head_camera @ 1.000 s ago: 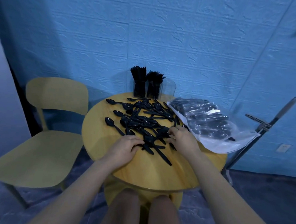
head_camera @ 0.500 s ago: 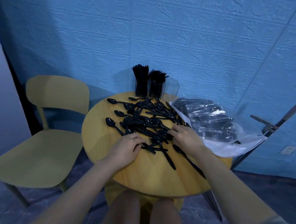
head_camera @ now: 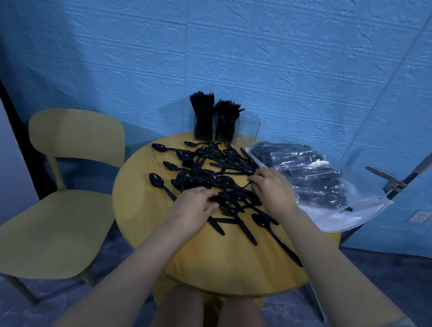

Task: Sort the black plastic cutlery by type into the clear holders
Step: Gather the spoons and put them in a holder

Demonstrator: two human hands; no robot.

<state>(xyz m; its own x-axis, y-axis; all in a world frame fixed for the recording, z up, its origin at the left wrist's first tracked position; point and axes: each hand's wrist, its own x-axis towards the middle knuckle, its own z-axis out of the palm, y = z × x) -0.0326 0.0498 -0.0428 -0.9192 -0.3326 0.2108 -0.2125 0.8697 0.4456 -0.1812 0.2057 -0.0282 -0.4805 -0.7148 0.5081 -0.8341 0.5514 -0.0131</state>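
Your left hand lies with relaxed fingers on the near edge of the glossy black cutlery pile. Your right hand curls its fingers onto the pile's right side; whether they grip, you cannot tell. Beyond your fingertips stand the clear, straight-walled holders.

A loose heap of black plastic cutlery, mostly spoons, lies tangled flat at the middle of the round table. Three clear holders stand upright at the table's far edge; two are packed with black pieces.
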